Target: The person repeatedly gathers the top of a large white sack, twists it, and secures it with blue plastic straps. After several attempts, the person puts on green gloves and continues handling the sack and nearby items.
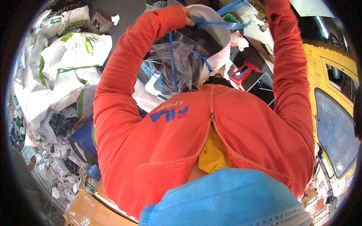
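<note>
My left hand (188,17), mostly hidden by the cuff of my orange-red sleeve, is closed on a flat blue plastic strap (218,25). The strap stretches right from my fingers across the mouth of a whitish sack or bin (222,41); I cannot tell which. Below my left forearm lies a bundle wrapped in clear plastic film (169,62), with blue cord (174,71) drawn around it. Dark and white shapes show through the film. My right arm (288,52) reaches up to the top edge, and the right hand is cut off there.
White woven sacks (81,52) are piled at the left. Beneath them are loose plastic scraps (56,169) and a cardboard box (90,211). A red plastic stool (243,73) stands beyond the bundle. Yellow machinery or a vehicle panel (316,60) borders the right side.
</note>
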The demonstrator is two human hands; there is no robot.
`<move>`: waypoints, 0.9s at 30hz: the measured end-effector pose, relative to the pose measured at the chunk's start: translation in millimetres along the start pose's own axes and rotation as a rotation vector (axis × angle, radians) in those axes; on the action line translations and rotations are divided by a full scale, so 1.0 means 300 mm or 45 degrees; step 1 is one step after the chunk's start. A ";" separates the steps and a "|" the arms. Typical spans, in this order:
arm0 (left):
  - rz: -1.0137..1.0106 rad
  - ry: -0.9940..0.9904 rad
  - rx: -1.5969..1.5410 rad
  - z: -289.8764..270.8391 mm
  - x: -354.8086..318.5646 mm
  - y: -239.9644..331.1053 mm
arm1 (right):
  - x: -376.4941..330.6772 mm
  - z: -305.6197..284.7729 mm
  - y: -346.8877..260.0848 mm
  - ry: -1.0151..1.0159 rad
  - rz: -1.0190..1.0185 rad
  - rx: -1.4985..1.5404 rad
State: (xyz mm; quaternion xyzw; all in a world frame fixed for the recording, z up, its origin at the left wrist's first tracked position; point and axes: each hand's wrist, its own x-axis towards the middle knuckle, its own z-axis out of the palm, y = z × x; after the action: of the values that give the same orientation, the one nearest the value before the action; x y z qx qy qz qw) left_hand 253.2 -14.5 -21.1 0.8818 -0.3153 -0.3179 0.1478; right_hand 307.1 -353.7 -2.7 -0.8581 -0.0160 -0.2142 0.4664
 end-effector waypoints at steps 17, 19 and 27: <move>0.536 0.880 -1.587 0.037 -0.116 0.218 | -0.321 -0.021 -0.480 -1.117 -0.043 0.325; 0.393 0.831 -1.892 0.043 -0.124 0.234 | -0.318 -0.048 -0.448 -1.118 -0.031 0.268; 0.400 0.672 -2.382 -0.020 -0.169 0.279 | -0.298 -0.031 -0.374 -1.126 0.013 0.275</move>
State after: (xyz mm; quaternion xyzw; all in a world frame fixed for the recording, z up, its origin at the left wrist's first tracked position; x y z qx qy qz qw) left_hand 188.0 -44.5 45.8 0.4001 -0.0071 -0.2090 0.8923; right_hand 197.2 -282.5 56.6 -0.8136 -0.2318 0.1780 0.5026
